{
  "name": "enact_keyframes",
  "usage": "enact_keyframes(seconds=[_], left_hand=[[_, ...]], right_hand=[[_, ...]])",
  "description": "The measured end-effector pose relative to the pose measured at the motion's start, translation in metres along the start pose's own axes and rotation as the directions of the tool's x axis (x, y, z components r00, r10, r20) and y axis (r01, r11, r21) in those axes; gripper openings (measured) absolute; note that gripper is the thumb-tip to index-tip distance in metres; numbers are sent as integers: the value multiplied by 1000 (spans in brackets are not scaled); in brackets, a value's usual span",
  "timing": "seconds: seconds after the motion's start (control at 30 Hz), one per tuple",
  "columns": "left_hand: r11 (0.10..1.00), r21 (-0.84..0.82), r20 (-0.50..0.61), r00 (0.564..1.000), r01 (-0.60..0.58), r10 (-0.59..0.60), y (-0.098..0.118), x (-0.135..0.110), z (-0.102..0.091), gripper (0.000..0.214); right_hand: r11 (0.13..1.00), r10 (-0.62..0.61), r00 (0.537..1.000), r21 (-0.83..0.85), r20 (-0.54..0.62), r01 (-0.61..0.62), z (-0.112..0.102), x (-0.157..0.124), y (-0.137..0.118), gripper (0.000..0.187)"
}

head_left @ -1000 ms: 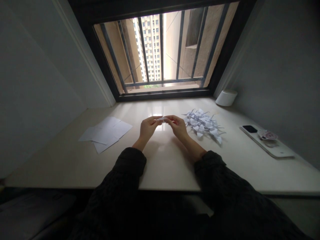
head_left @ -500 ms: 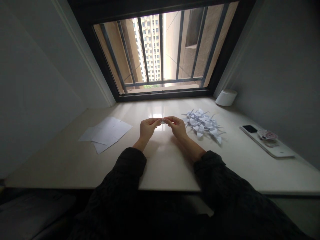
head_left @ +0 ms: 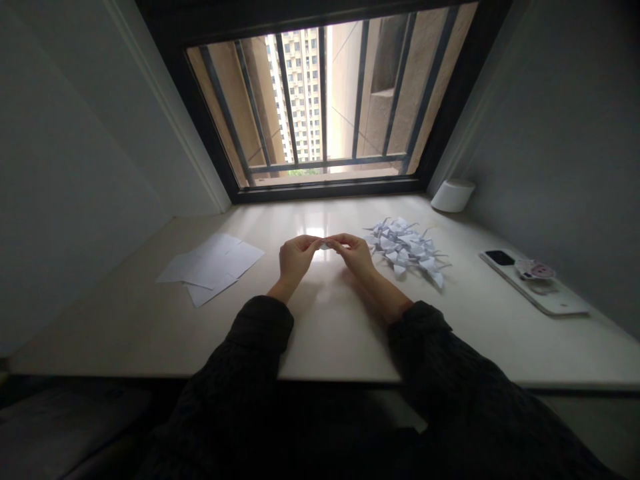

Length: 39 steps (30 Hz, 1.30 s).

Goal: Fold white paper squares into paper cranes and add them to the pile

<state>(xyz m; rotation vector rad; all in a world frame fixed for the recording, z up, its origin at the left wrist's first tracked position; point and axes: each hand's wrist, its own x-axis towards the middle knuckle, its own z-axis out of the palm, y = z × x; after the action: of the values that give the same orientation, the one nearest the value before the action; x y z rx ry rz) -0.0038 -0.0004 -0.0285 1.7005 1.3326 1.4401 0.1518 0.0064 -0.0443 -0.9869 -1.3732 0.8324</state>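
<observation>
Between the fingertips of both hands is a small folded piece of white paper (head_left: 325, 245), mostly covered by the fingers. My left hand (head_left: 298, 256) pinches it from the left, and my right hand (head_left: 354, 253) pinches it from the right. The two hands meet above the middle of the pale tabletop (head_left: 335, 333). Just right of my right hand lies a heap of white folded paper cranes (head_left: 404, 247). To the left, flat sheets of white paper (head_left: 215, 263) overlap one another.
A phone (head_left: 535, 283) with a round grip on its back lies at the right. Behind it, a white cylindrical object (head_left: 453, 195) stands by the right wall. A barred window with a dark frame (head_left: 325, 191) rises behind the tabletop.
The fingertips have shifted very slightly around the folded paper, and a little less of its point shows. The heap, the sheets and the phone are unmoved.
</observation>
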Motion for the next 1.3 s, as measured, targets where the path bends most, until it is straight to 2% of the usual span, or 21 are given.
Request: enact_keyframes(seconds=[0.07, 0.17, 0.27, 0.37, 0.43, 0.53, 0.63, 0.87, 0.93, 1.13, 1.3], left_hand=[[999, 42, 10, 1000, -18, 18, 0, 0, -1, 19], [988, 143, 24, 999, -51, 48, 4, -2, -3, 15], [968, 225, 20, 993, -115, 113, 11, -4, -4, 21], [971, 148, 35, 983, -186, 183, 17, -5, -5, 48], [978, 72, 30, 980, -196, 195, 18, -5, -4, 54], [983, -15, 30, 983, -181, 182, 16, -5, -3, 33], [978, -73, 17, 981, -194, 195, 13, -5, -1, 19], [956, -264, 59, 987, -128, 148, 7, -2, 3, 22], [962, -229, 40, 986, -150, 163, 7, -2, 2, 21], [965, 17, -42, 964, -264, 264, 14, -5, -6, 14], [967, 38, -55, 966, -250, 252, 18, -6, -8, 12]], right_hand=[[980, -123, 992, -153, 32, 127, -5, 1, -4, 24], [894, -251, 961, -354, 113, 275, -9, 0, -8, 20], [863, -258, 958, -418, 123, 285, -8, -2, -6, 16], [944, -158, 986, -286, 48, 165, -5, -1, -1, 17], [992, -67, 998, -104, 8, 68, -3, 1, 2, 20], [987, 30, 999, 158, 45, -36, -2, 4, 3, 25], [953, 74, 990, 285, 120, -106, 0, 4, 3, 28], [931, 142, 978, 316, 154, -185, 0, 4, 5, 31], [939, 124, 983, 303, 139, -162, 1, 3, 3, 33], [953, -9, 999, 302, 38, -3, -1, 1, -10, 39], [985, -28, 998, 173, 49, 19, -4, 0, -15, 30]])
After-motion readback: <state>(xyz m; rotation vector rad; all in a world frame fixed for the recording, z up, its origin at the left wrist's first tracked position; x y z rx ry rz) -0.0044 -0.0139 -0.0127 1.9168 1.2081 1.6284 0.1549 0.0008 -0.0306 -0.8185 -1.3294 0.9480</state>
